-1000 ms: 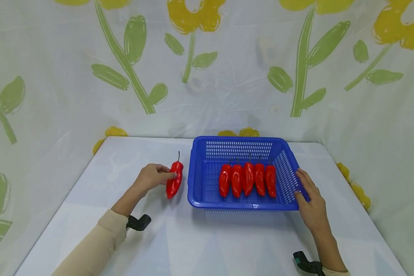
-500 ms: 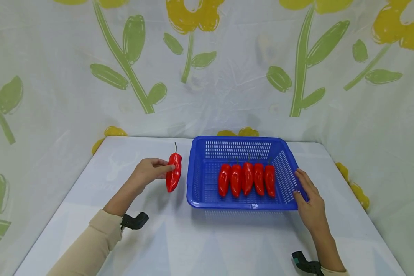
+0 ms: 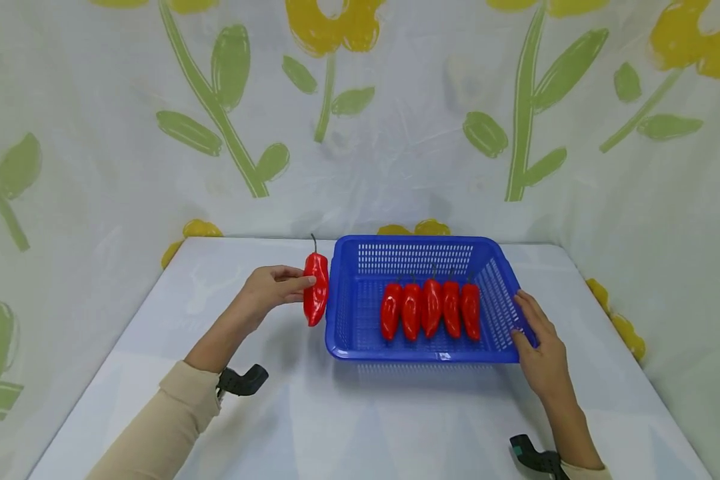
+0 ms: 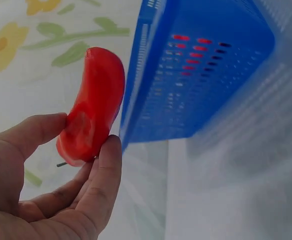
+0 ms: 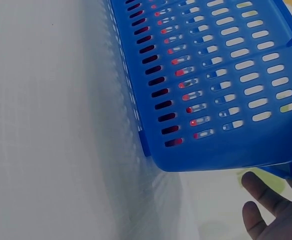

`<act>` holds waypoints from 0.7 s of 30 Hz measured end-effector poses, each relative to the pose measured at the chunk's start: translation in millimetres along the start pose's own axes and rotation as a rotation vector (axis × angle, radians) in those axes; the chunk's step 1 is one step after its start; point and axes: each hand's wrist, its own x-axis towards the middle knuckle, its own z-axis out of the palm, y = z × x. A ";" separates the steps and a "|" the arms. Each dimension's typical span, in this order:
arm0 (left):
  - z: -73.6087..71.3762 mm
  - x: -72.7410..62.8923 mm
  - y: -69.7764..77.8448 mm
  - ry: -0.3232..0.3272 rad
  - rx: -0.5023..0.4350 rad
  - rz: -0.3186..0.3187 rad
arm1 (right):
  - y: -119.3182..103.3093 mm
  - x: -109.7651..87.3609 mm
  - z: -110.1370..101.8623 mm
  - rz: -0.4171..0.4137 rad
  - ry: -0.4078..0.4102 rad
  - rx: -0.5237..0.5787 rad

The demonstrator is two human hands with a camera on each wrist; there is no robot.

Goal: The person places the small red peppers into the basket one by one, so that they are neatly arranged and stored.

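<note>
In the head view my left hand [image 3: 271, 289] pinches a red chili pepper [image 3: 317, 301] upright, stem at the top, just left of the blue plastic basket [image 3: 396, 355]. The left wrist view shows the thumb on one side of this pepper [image 4: 100, 95] and the fingers on the other, beside the basket's slotted wall [image 4: 186, 110]. Several more red peppers [image 3: 432, 310] lie side by side in the basket, stems away from me. My right hand [image 3: 541, 357] holds the basket's right rim, its thumb over the edge; the right wrist view shows some of its fingers [image 5: 266, 195] beneath the rim.
The basket stands toward the back of a white table [image 3: 348, 427]. A pale curtain [image 3: 408, 133] with yellow flowers and green leaves hangs behind and at both sides. Each wrist wears a black camera mount [image 3: 243, 380].
My left hand has raised the pepper off the table and brought it slightly right, up to the basket's left rim. The right hand keeps its place on the basket.
</note>
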 end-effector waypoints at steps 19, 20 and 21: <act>64.5 44.5 47.2 -0.080 0.239 -0.010 | -1.0 2.7 -1.0 0.004 0.001 0.008; 68.1 45.7 48.2 -0.079 0.252 -0.011 | -0.6 1.6 -1.1 0.004 -0.001 0.005; 71.8 47.4 48.4 -0.078 0.267 -0.007 | 0.0 0.6 -1.4 0.003 -0.001 0.003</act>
